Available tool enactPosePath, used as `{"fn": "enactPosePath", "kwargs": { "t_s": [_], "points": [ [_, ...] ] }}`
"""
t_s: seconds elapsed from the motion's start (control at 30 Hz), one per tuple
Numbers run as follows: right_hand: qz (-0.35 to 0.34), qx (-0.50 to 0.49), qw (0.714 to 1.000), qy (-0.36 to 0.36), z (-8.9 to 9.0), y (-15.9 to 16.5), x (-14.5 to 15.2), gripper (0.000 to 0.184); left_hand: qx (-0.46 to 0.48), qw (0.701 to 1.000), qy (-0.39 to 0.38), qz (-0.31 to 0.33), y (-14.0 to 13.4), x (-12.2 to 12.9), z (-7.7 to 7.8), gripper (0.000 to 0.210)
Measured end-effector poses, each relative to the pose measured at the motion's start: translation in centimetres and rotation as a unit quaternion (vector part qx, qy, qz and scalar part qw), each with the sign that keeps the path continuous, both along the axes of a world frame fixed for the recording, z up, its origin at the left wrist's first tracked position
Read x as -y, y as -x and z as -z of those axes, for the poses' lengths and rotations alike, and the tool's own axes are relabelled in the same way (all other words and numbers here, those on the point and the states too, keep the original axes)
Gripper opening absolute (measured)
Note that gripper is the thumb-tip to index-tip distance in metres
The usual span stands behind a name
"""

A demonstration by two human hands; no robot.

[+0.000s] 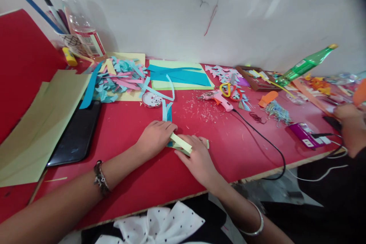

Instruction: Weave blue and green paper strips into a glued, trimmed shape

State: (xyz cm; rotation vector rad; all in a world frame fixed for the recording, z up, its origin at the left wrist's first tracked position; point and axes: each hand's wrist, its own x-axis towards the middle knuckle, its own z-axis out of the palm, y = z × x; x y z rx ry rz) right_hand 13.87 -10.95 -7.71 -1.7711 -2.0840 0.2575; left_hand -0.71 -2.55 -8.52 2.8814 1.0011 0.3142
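Note:
A pale yellow paper strip (181, 143), which looks folded, lies between my hands near the front of the red table. My left hand (156, 137) is closed, fingers curled over the strip's left end. My right hand (198, 159) pinches the strip farther right, thumb below and fingers above; a short end pokes out past the fingers. Just beyond my left hand lie light and dark blue paper strips (168, 111), partly under the fingers. Behind them sits a small round lid (152, 99) with spots on it.
A pink glue gun (217, 98) trails a black cord toward a purple box (306, 135). Cut paper scraps (121, 78) are heaped at back left. A black tablet-like slab (76, 135) lies under yellow sheets (42, 122). Another person's hand (349, 116) is at far right.

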Motion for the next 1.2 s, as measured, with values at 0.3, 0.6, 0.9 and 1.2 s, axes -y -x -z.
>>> {"fn": "enactPosePath", "kwargs": {
  "t_s": [0.3,0.6,0.9,1.2],
  "points": [
    [-0.051,0.091,0.994,-0.014,-1.0,-0.6,-0.6,0.024,0.037,0.999,0.007,0.002,0.1,-0.1,0.5,0.012],
    [-0.193,-0.13,0.966,0.114,-3.9,-2.5,-1.8,0.027,0.171,0.978,0.119,-0.012,0.8,0.0,-0.4,0.022],
    [-0.21,-0.067,0.97,0.099,-4.6,-2.8,-4.2,0.011,0.166,0.971,0.153,0.078,0.8,0.0,-0.8,0.016],
    [-0.167,-0.085,0.982,0.03,-5.0,-1.3,-5.2,0.026,0.158,0.972,0.162,0.064,0.7,-0.5,0.0,0.027]
  ]
}}
